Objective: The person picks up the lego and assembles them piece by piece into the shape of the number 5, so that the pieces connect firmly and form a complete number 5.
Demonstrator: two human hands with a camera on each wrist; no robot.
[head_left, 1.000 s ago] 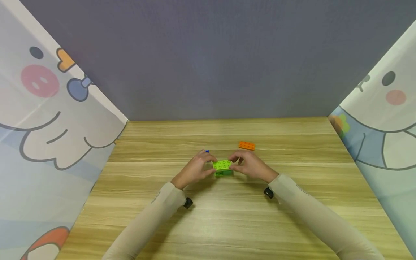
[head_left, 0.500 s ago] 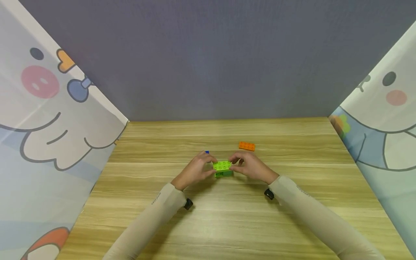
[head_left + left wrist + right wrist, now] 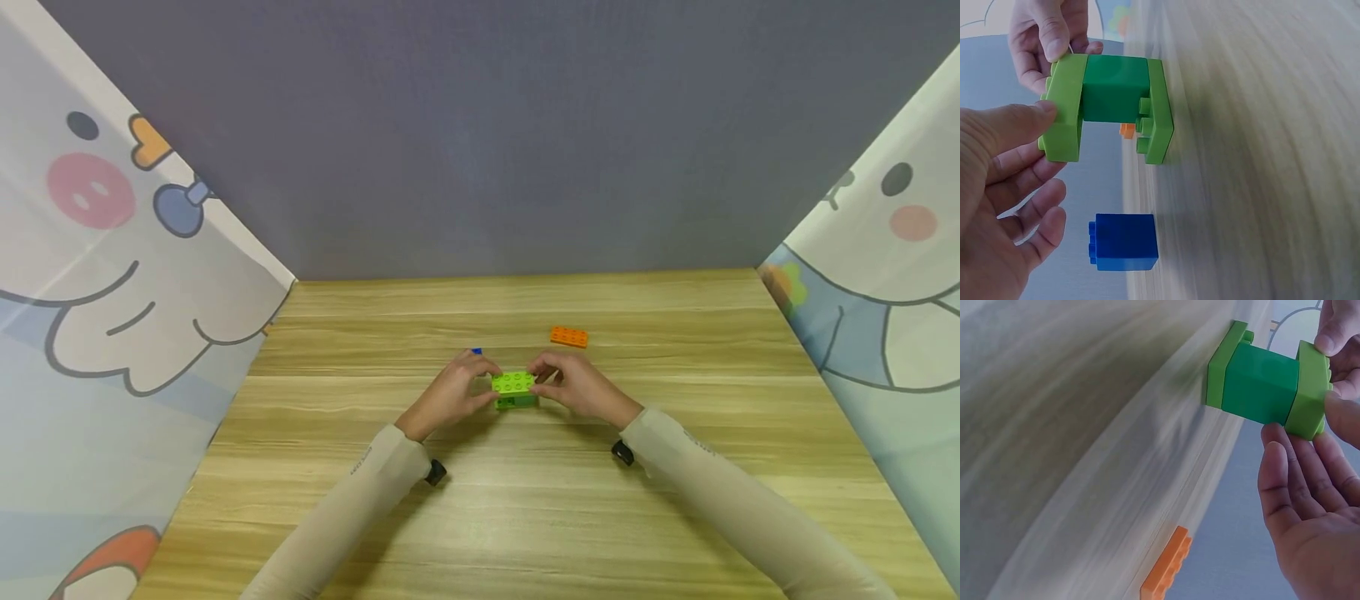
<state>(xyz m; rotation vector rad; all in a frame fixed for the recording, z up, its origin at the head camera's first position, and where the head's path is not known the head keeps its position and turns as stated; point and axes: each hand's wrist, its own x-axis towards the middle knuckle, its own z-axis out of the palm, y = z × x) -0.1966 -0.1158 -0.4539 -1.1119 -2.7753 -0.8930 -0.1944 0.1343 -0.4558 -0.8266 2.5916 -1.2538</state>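
A light green flat brick [image 3: 513, 382] tops a small stack of toy building bricks on the table. Beneath it, toward the right-hand end, sits a darker green block [image 3: 1116, 87], and a second light green flat brick [image 3: 1160, 115] forms the base. The base's studs show below the top brick's overhanging left end. My left hand [image 3: 452, 392] pinches the top brick's left end between thumb and fingers. At the opposite end my right hand [image 3: 577, 387] pinches the same brick, its thumb on the near side in the head view.
A blue brick [image 3: 1125, 242] stands on the table behind my left hand, mostly hidden in the head view. Farther back to the right lies an orange flat brick [image 3: 569, 337]. A grey wall [image 3: 517, 142] rises behind the wooden table [image 3: 525, 517].
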